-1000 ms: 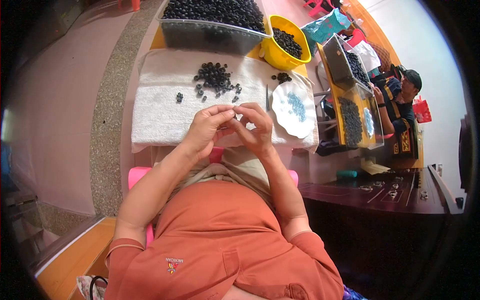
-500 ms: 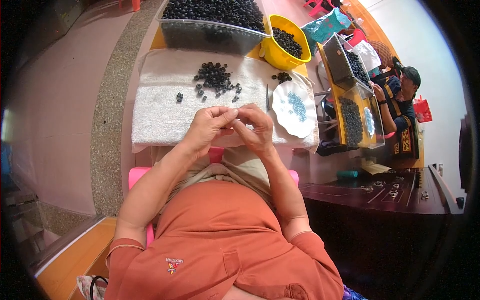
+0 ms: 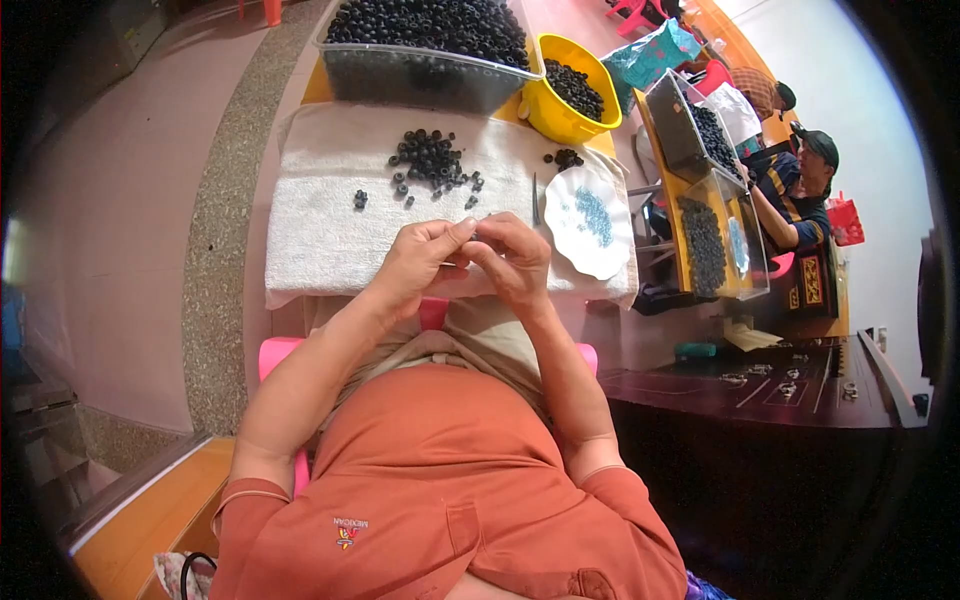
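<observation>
Over the near edge of a white towel (image 3: 318, 235), my left hand (image 3: 420, 262) and my right hand (image 3: 515, 265) meet with thumbs and fingers pinched together. Between the fingertips a small dark bit shows, too hidden to name. Just beyond lies a loose pile of small black ring-shaped pieces (image 3: 428, 160), with a few strays around it. To the right of my hands, a white scalloped plate (image 3: 597, 266) holds tiny pale-blue pieces (image 3: 593, 217). A thin dark tool (image 3: 535, 198), perhaps tweezers, lies by the plate's left side. Another small black cluster (image 3: 568, 158) sits above the plate.
A clear bin (image 3: 420, 80) full of black pieces stands at the far edge, beside a yellow bowl (image 3: 560, 125) of the same. On the right, a co-worker (image 3: 800, 190) sits at another table with clear bins (image 3: 735, 270). A dark cabinet (image 3: 740, 390) stands at lower right.
My fingers have shifted slightly, and a dark bit now shows between the fingertips. The co-worker at right has moved an arm, and another person's head shows behind.
</observation>
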`<state>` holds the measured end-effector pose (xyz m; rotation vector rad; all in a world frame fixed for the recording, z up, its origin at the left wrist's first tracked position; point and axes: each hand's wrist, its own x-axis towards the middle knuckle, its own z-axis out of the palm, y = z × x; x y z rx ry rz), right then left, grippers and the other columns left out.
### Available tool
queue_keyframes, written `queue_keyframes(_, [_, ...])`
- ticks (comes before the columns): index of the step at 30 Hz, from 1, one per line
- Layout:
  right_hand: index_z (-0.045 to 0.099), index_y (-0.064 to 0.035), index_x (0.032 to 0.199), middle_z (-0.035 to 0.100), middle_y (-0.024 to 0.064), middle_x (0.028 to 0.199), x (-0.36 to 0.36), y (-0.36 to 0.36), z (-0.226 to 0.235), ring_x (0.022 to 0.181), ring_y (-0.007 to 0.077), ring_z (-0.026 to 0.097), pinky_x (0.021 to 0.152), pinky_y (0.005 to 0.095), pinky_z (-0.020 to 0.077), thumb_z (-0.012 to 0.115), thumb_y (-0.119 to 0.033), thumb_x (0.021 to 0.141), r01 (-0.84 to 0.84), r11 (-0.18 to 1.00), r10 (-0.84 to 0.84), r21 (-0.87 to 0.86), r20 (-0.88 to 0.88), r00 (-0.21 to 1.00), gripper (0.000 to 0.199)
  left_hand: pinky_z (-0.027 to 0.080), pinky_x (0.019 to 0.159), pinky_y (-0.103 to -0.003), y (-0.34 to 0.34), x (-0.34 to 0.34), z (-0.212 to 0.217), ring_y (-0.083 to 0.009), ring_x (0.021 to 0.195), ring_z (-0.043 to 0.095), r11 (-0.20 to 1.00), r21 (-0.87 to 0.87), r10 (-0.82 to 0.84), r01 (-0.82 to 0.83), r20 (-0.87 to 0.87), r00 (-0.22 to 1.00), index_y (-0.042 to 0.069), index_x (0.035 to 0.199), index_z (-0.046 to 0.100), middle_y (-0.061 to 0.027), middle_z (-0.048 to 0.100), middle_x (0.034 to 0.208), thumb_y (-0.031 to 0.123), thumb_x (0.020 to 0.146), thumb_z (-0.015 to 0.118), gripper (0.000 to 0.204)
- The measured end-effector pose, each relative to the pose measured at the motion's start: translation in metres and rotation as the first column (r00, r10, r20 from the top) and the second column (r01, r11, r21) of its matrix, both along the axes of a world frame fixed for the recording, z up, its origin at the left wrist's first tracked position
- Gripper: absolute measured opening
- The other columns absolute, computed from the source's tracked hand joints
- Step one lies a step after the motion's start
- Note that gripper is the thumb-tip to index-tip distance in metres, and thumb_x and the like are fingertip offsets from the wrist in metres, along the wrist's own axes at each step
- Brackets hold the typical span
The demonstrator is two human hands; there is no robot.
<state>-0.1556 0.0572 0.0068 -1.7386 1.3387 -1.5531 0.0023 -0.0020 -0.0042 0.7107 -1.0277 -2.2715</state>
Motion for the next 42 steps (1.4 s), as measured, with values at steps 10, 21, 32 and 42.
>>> queue_keyframes(10, [0.069,0.0006,0.095,0.066,0.0104,0.082,-0.005,0.001,-0.009,0.072,0.0163,0.064,0.062,0.0264,0.0498,0.073,-0.002,0.083,0.005,1.0,-0.005,0.011,-0.001,1.0,0.013,0.054,0.068,-0.023,0.003,-0.001,0.001,-0.0053,0.073,0.059,0.999,0.025,-0.021,0.022,-0.045,0.999,0.008,0.093,0.067,0.0021,0.064,0.083,0.036,0.098,0.06,0.03])
queue_keyframes(21, [0.068,0.0,0.1,0.066,0.0098,0.088,-0.002,0.0,0.0,0.074,0.0146,0.063,0.061,0.0251,0.0504,0.074,0.0,0.082,0.031,0.994,-0.04,-0.105,-0.088,0.995,0.018,0.055,0.071,-0.024,0.002,0.002,0.005,-0.0049,0.078,0.06,0.996,0.081,-0.039,0.047,-0.099,0.994,0.008,0.096,0.066,0.0019,0.065,0.087,0.033,0.098,0.06,0.025])
queue_keyframes(32, [0.064,0.0021,0.103,0.062,0.0127,0.094,-0.002,0.002,0.016,0.075,0.0204,0.063,0.063,0.0279,0.0504,0.066,0.005,0.084,-0.001,0.998,-0.015,-0.057,-0.284,0.959,0.019,0.054,0.074,-0.024,0.001,0.004,0.013,-0.0057,0.08,0.059,0.987,0.14,-0.067,0.084,-0.123,0.99,0.01,0.095,0.066,0.0024,0.064,0.089,0.029,0.097,0.062,0.019])
queue_keyframes(42, [0.064,0.0004,0.102,0.06,0.0122,0.089,-0.009,0.002,0.003,0.073,0.0222,0.059,0.063,0.03,0.0474,0.066,0.003,0.084,-0.061,0.996,0.07,0.063,-0.15,0.986,0.018,0.057,0.079,-0.027,-0.003,0.005,0.013,-0.0091,0.083,0.064,0.991,0.134,-0.017,0.028,-0.086,0.996,0.008,0.104,0.061,-0.0007,0.065,0.092,0.016,0.093,0.066,0.014])
